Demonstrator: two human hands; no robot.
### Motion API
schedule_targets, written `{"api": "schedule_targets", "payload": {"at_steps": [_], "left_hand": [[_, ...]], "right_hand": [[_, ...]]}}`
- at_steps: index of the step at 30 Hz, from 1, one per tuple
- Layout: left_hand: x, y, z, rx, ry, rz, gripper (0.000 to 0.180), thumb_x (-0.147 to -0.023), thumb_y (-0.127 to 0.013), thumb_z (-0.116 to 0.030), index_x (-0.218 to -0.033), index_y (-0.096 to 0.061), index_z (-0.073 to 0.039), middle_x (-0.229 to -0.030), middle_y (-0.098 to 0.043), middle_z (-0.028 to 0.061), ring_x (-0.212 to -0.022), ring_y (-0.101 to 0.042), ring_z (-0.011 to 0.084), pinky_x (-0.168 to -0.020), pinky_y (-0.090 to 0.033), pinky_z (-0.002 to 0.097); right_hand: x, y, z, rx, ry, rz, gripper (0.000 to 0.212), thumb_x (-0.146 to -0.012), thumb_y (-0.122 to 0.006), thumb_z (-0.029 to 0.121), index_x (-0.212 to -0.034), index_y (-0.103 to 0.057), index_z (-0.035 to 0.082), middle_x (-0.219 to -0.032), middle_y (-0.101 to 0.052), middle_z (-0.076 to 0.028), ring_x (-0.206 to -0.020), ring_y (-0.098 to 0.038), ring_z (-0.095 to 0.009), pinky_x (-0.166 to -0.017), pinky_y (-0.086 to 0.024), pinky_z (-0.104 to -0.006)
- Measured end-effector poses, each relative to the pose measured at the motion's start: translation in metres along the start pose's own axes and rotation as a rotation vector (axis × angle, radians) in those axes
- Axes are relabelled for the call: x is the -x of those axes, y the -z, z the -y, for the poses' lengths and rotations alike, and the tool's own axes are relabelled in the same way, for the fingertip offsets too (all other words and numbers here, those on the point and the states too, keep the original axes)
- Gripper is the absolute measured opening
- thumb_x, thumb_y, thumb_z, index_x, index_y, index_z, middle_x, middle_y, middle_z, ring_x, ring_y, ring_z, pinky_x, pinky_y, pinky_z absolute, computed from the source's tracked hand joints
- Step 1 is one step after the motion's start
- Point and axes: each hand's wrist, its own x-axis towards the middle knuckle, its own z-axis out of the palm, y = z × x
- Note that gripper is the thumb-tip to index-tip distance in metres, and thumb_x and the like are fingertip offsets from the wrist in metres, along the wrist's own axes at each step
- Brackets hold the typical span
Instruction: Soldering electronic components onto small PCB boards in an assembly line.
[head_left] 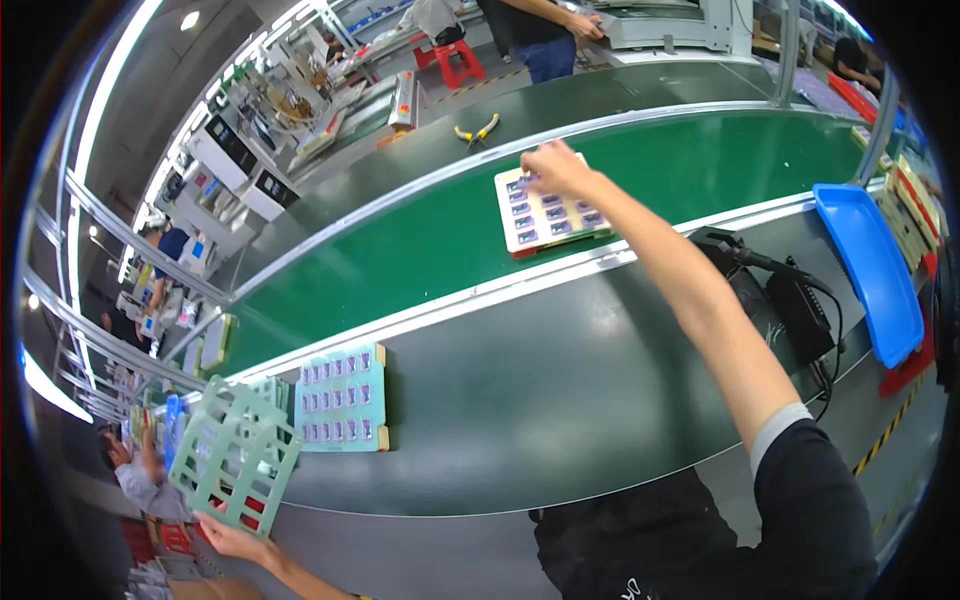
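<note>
My left hand (pixel 232 538) is closed on the lower edge of a light green slotted frame (pixel 245 440), which is tilted at the left end of the bench. Beside it, a green tray (pixel 340 388) holds rows of small purple pieces and lies flat on the dark bench. My right arm reaches across to the green conveyor belt. There my right hand (pixel 556 168), fingers bent and closed together, is at the far edge of a cream tray (pixel 508 215) that also carries rows of purple pieces. Whatever its fingertips hold is hidden.
A metal rail (pixel 450 300) runs between the bench (pixel 500 400) and the belt (pixel 330 280). Yellow-handled pliers (pixel 478 131) lie beyond the belt. On the right are a black device with cables (pixel 800 310) and a blue tray (pixel 870 280). A person (pixel 540 35) stands across the line.
</note>
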Motion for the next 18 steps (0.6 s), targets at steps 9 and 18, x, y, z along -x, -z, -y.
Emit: {"api": "schedule_targets", "payload": {"at_steps": [9,18], "left_hand": [[-0.015,0.052,0.019,-0.093,0.154,-0.077,0.048,-0.102,-0.052,-0.043,-0.115,-0.062,0.002,-0.096,-0.065,0.0079,-0.081,-0.063,0.0163,-0.072,-0.055,0.0326],[-0.015,0.081,0.072,-0.216,0.067,0.033,0.044,-0.103,-0.052,-0.041,-0.107,-0.064,0.002,-0.086,-0.064,0.0056,-0.074,-0.061,0.0126,-0.067,-0.053,0.0283]], "right_hand": [[-0.037,-0.003,-0.011,-0.047,0.047,0.065,0.021,-0.075,-0.078,0.019,-0.091,-0.069,0.01,-0.094,-0.072,-0.006,-0.095,-0.067,-0.024,-0.092,-0.04,-0.0366],[-0.049,-0.004,-0.023,-0.115,0.022,0.24,0.025,-0.076,-0.078,0.019,-0.098,-0.072,0.009,-0.102,-0.073,-0.007,-0.107,-0.064,-0.024,-0.097,-0.045,-0.0386]]}}
